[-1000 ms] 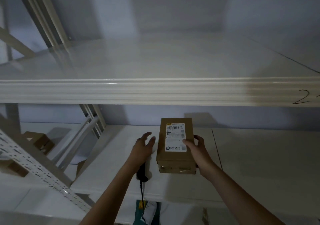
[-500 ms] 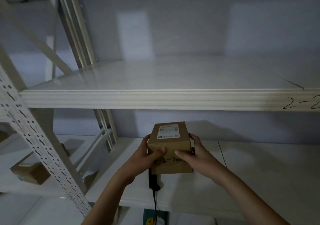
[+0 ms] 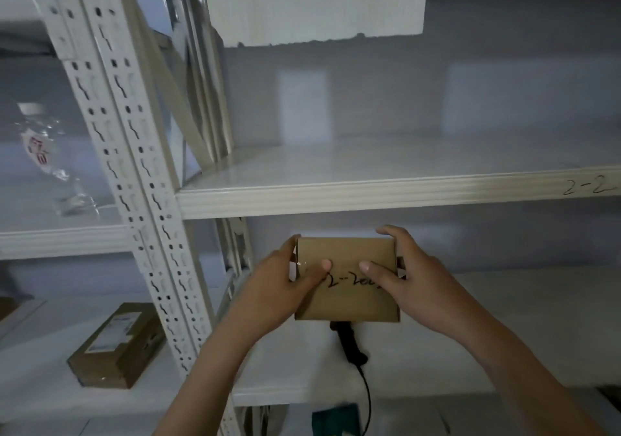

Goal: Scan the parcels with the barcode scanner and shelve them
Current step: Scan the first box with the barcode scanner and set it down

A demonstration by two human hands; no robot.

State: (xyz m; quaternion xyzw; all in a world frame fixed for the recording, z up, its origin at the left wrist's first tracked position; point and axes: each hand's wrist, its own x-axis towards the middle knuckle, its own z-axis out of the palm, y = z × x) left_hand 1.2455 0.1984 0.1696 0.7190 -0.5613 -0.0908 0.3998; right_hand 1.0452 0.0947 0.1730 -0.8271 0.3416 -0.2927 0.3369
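Cardboard parcel [image 3: 346,279]: gripped by left hand [image 3: 282,288] and right hand [image 3: 413,284] at opposite sides, thumbs across its handwritten face, likely to steady it. Shelf marked 2-2 [image 3: 369,190] at twelve o'clock; barcode scanner [image 3: 349,343] at six, on lower shelf.

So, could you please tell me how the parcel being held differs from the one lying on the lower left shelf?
The held parcel is gripped between the left hand and right hand below the shelf marked 2-2; the lower-left parcel lies untouched on its shelf. The held parcel shows handwritten marks; the lower-left parcel shows a printed label. Both are brown cardboard.
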